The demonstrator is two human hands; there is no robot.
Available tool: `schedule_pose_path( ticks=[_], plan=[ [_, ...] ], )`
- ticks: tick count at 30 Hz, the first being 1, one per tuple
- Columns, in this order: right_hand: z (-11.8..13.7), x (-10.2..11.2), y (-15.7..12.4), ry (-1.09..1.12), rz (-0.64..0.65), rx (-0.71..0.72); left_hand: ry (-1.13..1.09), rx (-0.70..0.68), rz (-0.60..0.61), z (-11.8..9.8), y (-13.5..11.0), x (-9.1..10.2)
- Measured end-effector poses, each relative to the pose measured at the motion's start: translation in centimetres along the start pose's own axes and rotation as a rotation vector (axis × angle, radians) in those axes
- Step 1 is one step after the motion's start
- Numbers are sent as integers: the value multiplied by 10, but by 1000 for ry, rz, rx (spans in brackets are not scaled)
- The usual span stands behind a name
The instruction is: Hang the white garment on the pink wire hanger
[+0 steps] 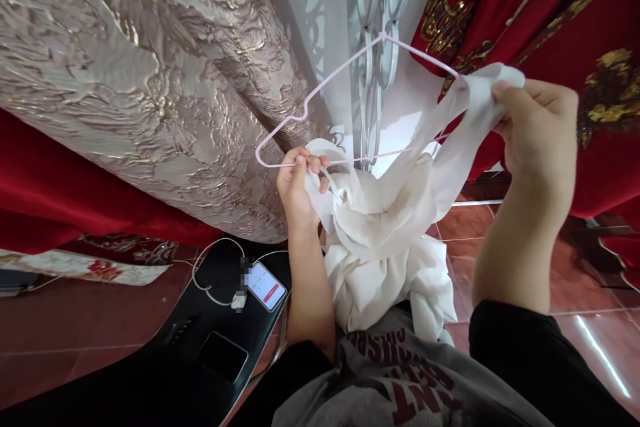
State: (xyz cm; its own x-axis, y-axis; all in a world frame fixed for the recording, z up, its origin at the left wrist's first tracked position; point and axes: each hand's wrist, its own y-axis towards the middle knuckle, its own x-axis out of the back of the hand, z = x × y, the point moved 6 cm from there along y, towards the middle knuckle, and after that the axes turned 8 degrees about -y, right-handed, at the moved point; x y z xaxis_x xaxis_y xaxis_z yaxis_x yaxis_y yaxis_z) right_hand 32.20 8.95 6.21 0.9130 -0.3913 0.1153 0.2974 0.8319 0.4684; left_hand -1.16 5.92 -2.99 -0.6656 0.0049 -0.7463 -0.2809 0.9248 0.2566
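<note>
A thin pale pink wire hanger hangs in front of me, its hook caught on a white metal grille. My left hand is closed on the hanger's lower bar together with part of a white sheer garment. My right hand is closed on a strap of that garment, stretched up toward the hanger's right shoulder. The rest of the white fabric bunches down onto my lap.
A gold-embroidered beige curtain hangs at the left over red cloth, and red embroidered fabric fills the right. A black chair seat at lower left carries a lit phone with a white cable and a second dark phone. Red floor tiles lie below.
</note>
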Motion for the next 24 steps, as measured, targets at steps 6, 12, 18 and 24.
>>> schedule_pose_path(
  ticks=[6,12,18,24],
  plan=[
    [-2,-9,-2,97,344,-306,8,12,-33,0,1,3],
    [22,6,10,314,269,-331,-9,49,-23,2,3,3],
    [-33,55,10,477,-272,-120,-17,-7,28,1,2,2],
    [-35,-35,-70,63,-98,225,-54,67,-2,16,-4,-3]
  ],
)
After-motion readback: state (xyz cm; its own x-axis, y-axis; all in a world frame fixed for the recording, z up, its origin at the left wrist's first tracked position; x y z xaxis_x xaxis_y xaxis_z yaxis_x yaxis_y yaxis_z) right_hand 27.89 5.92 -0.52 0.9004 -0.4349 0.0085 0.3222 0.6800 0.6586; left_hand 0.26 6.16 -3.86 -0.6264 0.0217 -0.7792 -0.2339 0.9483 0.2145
